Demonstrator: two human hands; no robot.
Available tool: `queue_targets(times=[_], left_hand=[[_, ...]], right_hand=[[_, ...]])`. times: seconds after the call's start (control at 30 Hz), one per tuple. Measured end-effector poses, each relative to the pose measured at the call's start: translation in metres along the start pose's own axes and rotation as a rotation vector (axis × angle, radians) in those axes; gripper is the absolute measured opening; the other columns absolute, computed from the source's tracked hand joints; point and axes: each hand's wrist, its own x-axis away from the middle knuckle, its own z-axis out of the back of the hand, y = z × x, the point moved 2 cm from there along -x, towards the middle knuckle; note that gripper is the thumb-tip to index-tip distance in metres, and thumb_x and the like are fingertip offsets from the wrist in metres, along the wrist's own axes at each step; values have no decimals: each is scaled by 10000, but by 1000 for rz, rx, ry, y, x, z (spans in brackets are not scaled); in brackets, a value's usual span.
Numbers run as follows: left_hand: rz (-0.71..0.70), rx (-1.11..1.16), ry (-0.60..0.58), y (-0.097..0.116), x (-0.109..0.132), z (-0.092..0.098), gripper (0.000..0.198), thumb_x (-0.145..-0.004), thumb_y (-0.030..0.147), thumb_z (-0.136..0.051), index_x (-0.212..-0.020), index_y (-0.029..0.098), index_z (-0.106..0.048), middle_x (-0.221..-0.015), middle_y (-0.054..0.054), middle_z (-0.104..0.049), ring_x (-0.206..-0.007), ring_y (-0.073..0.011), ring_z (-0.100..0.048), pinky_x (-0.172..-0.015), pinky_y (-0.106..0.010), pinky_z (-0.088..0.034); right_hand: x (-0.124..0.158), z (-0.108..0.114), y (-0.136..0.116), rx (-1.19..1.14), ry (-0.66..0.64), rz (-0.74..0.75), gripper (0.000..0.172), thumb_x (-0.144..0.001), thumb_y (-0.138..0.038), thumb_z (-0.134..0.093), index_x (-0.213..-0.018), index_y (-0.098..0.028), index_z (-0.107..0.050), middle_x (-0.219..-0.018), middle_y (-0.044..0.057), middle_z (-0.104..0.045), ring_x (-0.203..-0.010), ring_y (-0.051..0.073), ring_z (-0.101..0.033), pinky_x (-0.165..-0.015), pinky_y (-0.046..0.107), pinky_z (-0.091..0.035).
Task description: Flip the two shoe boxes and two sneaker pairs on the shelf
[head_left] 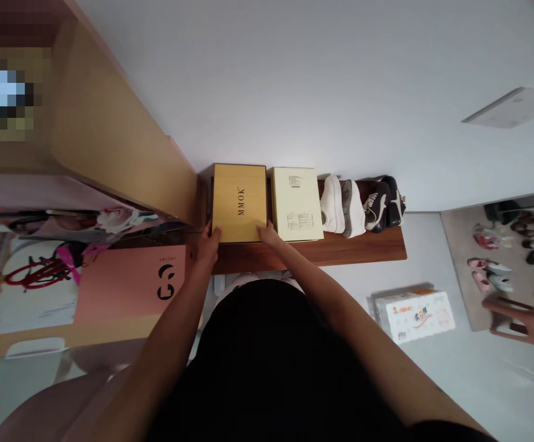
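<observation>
Both my hands grip a yellow shoebox (239, 202) lettered "MMOK" at the left end of a brown wooden shelf (359, 248). My left hand (209, 244) is closed on its near left corner, the thumb on the lid. At the near right corner my right hand (269, 234) holds it, thumb on top and the other fingers mostly hidden. Just right of it lies a cream shoebox (297, 205) with printed labels. White shoes (332, 205) and a black pair with pale stripes (389, 202) stand farther right on the shelf.
On my left, a desk (124, 328) holds a pink "GO" board (133, 285) and red cord (37, 272), beside a tan panel (124, 123). On the floor at right lie a wrapped tissue pack (417, 316), a pink stool (522, 322) and several shoes (499, 280).
</observation>
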Motion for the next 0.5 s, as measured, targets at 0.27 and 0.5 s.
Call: queue_targets(times=[0.27, 0.5], left_hand=[[-186, -414, 294, 34, 21, 1, 568, -844, 240, -671, -1390, 118, -576, -1446, -186, -599, -1397, -285, -531, -1222, -441, -361], [-288, -296, -9, 48, 72, -95, 445, -926, 257, -558, -1359, 158, -584, -1409, -145, -636, -1333, -229, -592, -1177, -383, -419]], right_hand=[[41, 57, 2, 145, 86, 194, 576, -924, -379, -614, -1443, -154, -509, -1499, 174, -563, -1397, 316, -538, -1192, 466, -411], [39, 180, 32, 98, 418, 212, 597, -950, -492, -519, -1420, -125, -532, -1470, 207, -569, -1352, 313, -562, -1140, 454, -436]])
